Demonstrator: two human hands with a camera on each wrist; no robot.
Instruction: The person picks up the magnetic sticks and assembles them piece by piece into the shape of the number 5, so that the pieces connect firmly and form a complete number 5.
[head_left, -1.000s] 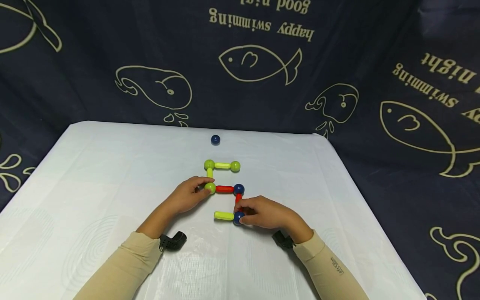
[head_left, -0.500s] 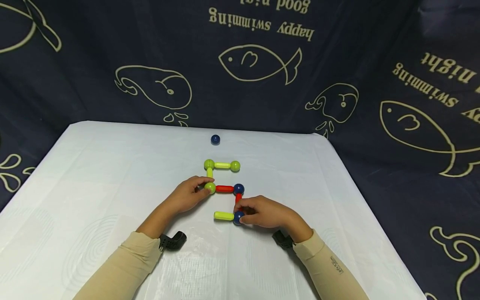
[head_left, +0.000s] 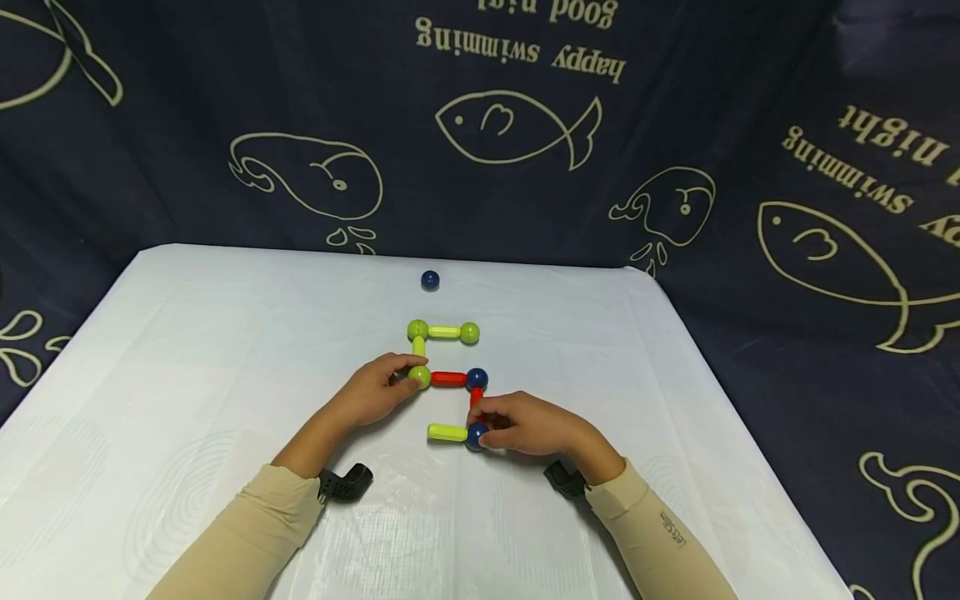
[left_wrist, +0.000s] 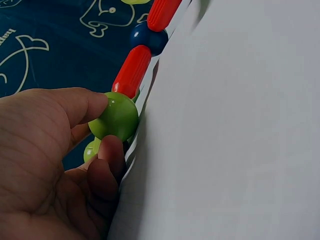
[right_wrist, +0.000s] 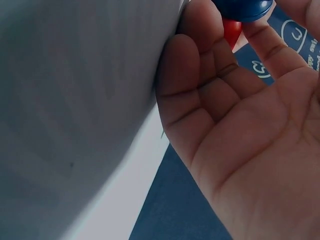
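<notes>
A chain of plastic rods and balls, like a magnetic building set, lies on the white table in the head view. My left hand (head_left: 375, 392) pinches the green ball (left_wrist: 117, 120) at its left corner between thumb and fingers. From there a red rod (head_left: 449, 379) runs right to a blue ball (head_left: 477, 379), and a second red rod (head_left: 476, 398) comes down toward me. My right hand (head_left: 534, 423) holds the lower blue ball (head_left: 475, 435), thumb on its side and fingers over the red rod's end. A yellow-green rod (head_left: 447, 432) sticks out left from that ball.
Beyond my left hand, a yellow-green rod (head_left: 445, 332) joins two green balls at the chain's far end. One loose blue ball (head_left: 430, 280) sits near the back edge of the table (head_left: 225, 333). Dark cloth (head_left: 525, 208) with fish drawings hangs behind.
</notes>
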